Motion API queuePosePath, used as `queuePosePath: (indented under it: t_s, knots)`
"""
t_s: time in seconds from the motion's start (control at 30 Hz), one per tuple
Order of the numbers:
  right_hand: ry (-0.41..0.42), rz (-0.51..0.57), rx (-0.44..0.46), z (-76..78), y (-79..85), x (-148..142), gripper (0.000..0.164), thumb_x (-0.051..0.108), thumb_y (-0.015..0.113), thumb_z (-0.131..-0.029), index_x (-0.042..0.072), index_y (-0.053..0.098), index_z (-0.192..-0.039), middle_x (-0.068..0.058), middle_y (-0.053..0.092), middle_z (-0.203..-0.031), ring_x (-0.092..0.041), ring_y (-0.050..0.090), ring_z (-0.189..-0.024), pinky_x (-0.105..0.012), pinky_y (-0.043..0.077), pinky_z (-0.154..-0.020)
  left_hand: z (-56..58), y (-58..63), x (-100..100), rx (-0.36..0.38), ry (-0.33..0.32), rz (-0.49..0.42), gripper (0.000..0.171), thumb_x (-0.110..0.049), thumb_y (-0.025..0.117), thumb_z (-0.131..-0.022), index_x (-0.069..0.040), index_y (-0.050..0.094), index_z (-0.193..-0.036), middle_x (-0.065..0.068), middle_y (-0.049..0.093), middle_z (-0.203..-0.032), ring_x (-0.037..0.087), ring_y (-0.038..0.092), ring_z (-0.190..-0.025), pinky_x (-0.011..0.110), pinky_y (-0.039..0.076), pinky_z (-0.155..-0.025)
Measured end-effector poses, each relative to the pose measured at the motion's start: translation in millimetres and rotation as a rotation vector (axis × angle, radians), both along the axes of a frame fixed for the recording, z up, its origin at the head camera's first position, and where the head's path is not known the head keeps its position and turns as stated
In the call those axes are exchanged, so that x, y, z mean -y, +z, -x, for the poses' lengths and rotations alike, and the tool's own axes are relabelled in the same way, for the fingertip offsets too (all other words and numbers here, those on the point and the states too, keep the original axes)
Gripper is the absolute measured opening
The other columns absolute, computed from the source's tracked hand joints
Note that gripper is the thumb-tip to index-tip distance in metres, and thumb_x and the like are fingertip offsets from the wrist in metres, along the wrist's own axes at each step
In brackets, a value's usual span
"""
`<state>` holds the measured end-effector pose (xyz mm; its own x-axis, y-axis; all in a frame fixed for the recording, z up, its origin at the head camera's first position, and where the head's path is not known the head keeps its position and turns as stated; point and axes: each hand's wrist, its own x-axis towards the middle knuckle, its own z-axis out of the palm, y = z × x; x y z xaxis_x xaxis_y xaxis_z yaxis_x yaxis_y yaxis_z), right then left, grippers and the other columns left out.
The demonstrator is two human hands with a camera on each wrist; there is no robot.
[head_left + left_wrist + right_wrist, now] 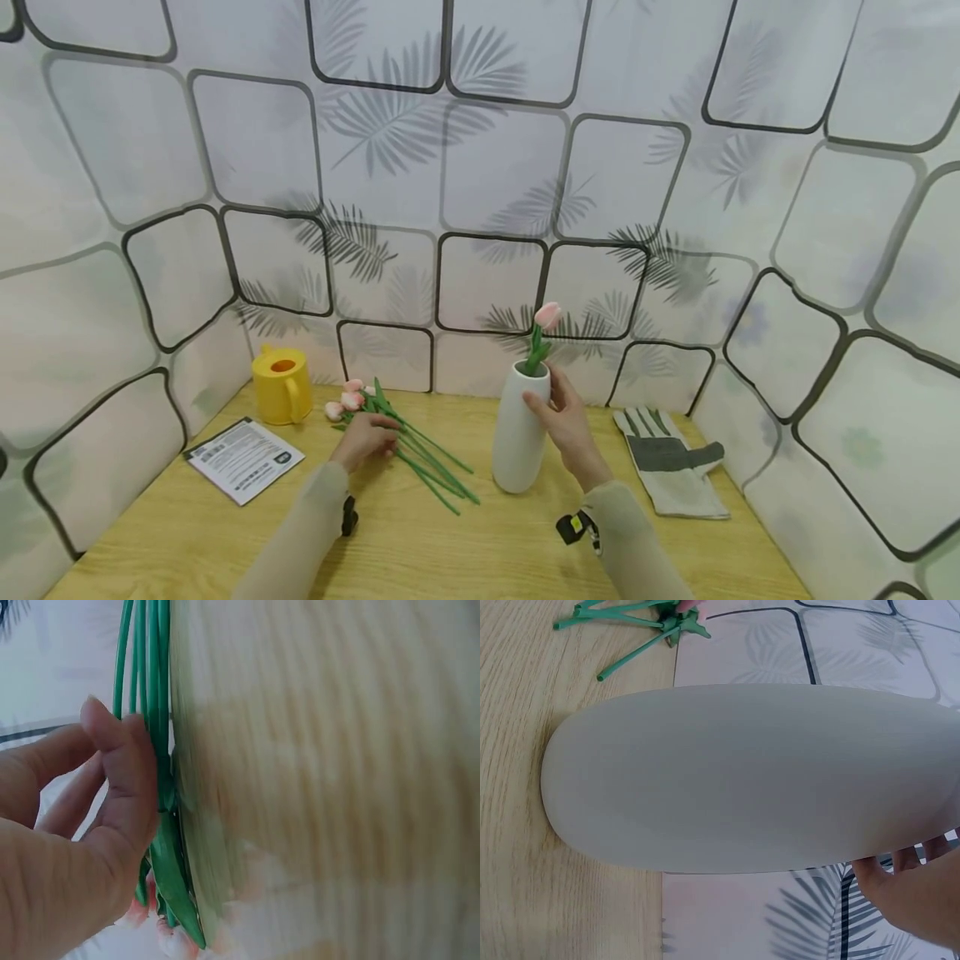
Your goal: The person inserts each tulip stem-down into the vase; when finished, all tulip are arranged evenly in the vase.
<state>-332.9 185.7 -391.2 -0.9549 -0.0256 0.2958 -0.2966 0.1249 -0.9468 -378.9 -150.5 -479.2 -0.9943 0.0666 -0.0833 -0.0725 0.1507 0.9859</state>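
Observation:
A white vase (519, 433) stands upright on the table with one pink tulip (548, 317) rising from its mouth. My right hand (566, 421) grips the vase near the rim, thumb at the front and the other fingers partly hidden behind. In the right wrist view, fingers (870, 876) lie along the vase wall (727, 780). To the left, several pink tulips (352, 400) lie in a bunch, green stems (435, 467) fanning right. My left hand (367, 437) is over them; in the left wrist view, thumb and finger (124, 761) pinch at a stem, its contact partly hidden.
At the back left stands a yellow watering can (282, 387), with a printed card (245, 460) in front of it. A grey-and-white work glove (669, 467) lies right of the vase. Patterned cloth walls (495, 283) enclose the wooden table (450, 558) at the back and sides.

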Motion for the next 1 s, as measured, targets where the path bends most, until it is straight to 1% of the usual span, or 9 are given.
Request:
queuePosePath:
  t_s: [0.07,0.17,0.3,0.47,0.53,0.63,0.8,0.9,1.0]
  knots:
    - [0.002,0.004,0.009,-1.2,2.4,0.1,0.064,0.019,0.066,-0.095,0.016,0.035,-0.151,-0.010,0.039,-0.154,-0.031,0.038,-0.142,-0.054,0.027,-0.118,0.3,0.8,-0.2,-0.016,0.046,-0.038,0.029,0.006,0.061,-0.089,0.019,0.059,-0.115,0.014,0.067,-0.079,0.012,0.064,-0.061,0.027,0.057,-0.058]
    - [0.013,-0.005,0.005,-9.9,11.6,2.4,0.065,0.015,0.065,-0.096,0.010,0.033,-0.152,-0.014,0.038,-0.155,-0.033,0.037,-0.142,-0.055,0.027,-0.118,0.5,2.2,-1.2,-0.044,0.112,-0.079,0.027,0.005,0.065,-0.089,0.019,0.060,-0.111,0.013,0.067,-0.084,0.014,0.068,-0.064,0.029,0.061,-0.065]
    - [0.014,-0.018,0.008,-21.2,22.1,5.5,0.064,0.013,0.064,-0.096,0.008,0.033,-0.151,-0.016,0.039,-0.154,-0.034,0.038,-0.141,-0.055,0.027,-0.118,-0.5,5.1,-3.8,-0.049,0.192,-0.094,0.029,0.001,0.068,-0.089,0.015,0.061,-0.113,0.013,0.067,-0.089,0.013,0.070,-0.067,0.028,0.061,-0.068]
    - [0.010,-0.016,0.011,-22.7,23.4,6.2,0.064,0.014,0.064,-0.096,0.009,0.033,-0.152,-0.015,0.038,-0.154,-0.034,0.037,-0.142,-0.056,0.026,-0.118,-1.3,8.6,-8.6,-0.059,0.268,-0.127,0.036,-0.001,0.069,-0.089,0.012,0.059,-0.121,0.019,0.066,-0.104,0.020,0.073,-0.078,0.029,0.061,-0.072]
    - [0.008,-0.012,0.009,-18.5,19.5,5.2,0.065,0.016,0.065,-0.095,0.011,0.034,-0.152,-0.014,0.038,-0.154,-0.033,0.037,-0.142,-0.056,0.026,-0.118,-1.6,10.7,-12.0,-0.082,0.296,-0.155,0.037,0.001,0.068,-0.089,0.011,0.058,-0.123,0.022,0.063,-0.110,0.026,0.073,-0.086,0.030,0.061,-0.075]
    - [0.010,-0.007,0.006,-16.3,17.8,4.7,0.065,0.017,0.066,-0.095,0.011,0.034,-0.151,-0.014,0.038,-0.154,-0.034,0.037,-0.142,-0.057,0.026,-0.118,-1.6,15.7,-17.4,-0.131,0.342,-0.173,0.036,0.002,0.068,-0.089,0.009,0.058,-0.123,0.022,0.058,-0.109,0.028,0.072,-0.087,0.034,0.061,-0.079]
    - [0.015,0.003,0.002,-19.8,20.4,5.3,0.065,0.016,0.066,-0.095,0.009,0.034,-0.152,-0.015,0.038,-0.154,-0.034,0.037,-0.142,-0.056,0.027,-0.118,1.3,25.7,-24.0,-0.230,0.396,-0.171,0.032,-0.001,0.068,-0.090,0.000,0.062,-0.121,0.017,0.059,-0.102,0.020,0.070,-0.076,0.043,0.059,-0.082]
    - [0.017,-0.001,0.004,-21.1,21.3,5.5,0.066,0.016,0.065,-0.096,0.009,0.033,-0.152,-0.015,0.038,-0.155,-0.034,0.036,-0.142,-0.056,0.026,-0.118,1.8,33.1,-27.0,-0.286,0.404,-0.200,0.035,-0.003,0.068,-0.090,-0.002,0.062,-0.124,0.016,0.058,-0.105,0.012,0.069,-0.073,0.039,0.060,-0.081]
    - [0.019,-0.001,0.008,-21.5,21.3,5.1,0.066,0.017,0.065,-0.096,0.009,0.032,-0.152,-0.015,0.037,-0.155,-0.034,0.036,-0.143,-0.056,0.026,-0.118,1.7,41.7,-30.8,-0.351,0.412,-0.254,0.036,-0.003,0.069,-0.090,-0.002,0.062,-0.125,0.019,0.059,-0.108,0.009,0.069,-0.075,0.037,0.060,-0.081]
